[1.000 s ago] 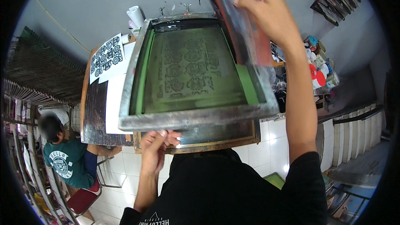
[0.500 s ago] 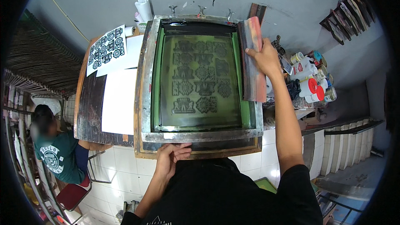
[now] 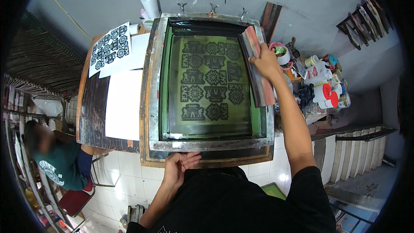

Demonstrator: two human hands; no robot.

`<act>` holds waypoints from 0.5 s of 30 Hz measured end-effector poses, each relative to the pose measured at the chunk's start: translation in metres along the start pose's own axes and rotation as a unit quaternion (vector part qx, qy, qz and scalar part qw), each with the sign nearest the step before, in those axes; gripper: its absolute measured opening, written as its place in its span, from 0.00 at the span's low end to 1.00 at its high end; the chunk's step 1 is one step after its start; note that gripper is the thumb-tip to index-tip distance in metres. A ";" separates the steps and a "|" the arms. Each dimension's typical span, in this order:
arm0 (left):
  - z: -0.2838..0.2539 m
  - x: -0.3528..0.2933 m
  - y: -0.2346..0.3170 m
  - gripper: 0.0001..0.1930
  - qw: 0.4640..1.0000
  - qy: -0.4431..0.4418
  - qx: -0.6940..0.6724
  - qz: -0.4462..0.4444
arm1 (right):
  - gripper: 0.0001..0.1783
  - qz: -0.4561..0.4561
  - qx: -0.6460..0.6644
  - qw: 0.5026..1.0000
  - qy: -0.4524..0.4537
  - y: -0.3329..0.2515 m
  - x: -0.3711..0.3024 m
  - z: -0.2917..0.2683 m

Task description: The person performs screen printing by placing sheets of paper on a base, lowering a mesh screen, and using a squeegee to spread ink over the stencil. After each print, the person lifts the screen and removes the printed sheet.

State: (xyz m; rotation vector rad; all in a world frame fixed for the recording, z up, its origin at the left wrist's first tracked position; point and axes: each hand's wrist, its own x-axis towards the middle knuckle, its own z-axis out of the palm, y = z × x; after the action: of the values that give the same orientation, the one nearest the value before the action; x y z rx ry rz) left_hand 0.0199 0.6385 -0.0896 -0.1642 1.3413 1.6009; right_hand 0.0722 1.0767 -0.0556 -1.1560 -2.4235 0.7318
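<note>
My right hand is closed round the wooden handle of a long squeegee, streaked pink, red and grey. The squeegee stands tilted along the right side of a metal-edged printing screen. Dark motifs show in rows through the screen's green mesh, and black ink lies along its far end. My left hand is at the screen's near bar, palm turned up, fingers bent and their tips under the bar. The bar partly hides those fingertips.
A wood-edged board lies beneath the screen. On the left, a dark table bears a printed sheet and white paper. Tubs and bottles crowd the right. A seated person is at the left.
The squeegee and my right hand have shifted slightly; its far end now sits lower and further left. My view has moved a little. The motifs look sharper. My left hand stays at the near bar.
</note>
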 end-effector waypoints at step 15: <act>-0.001 -0.002 0.002 0.15 1.000 0.007 0.017 0.000 | 0.30 0.006 -0.026 0.999 -0.039 -0.003 0.002 0.016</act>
State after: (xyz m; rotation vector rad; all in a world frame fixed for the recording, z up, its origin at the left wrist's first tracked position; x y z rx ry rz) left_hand 0.0183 0.6366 -0.0875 -0.1552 1.3782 1.5794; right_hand 0.0607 1.0715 -0.0667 -1.1839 -2.5151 0.7335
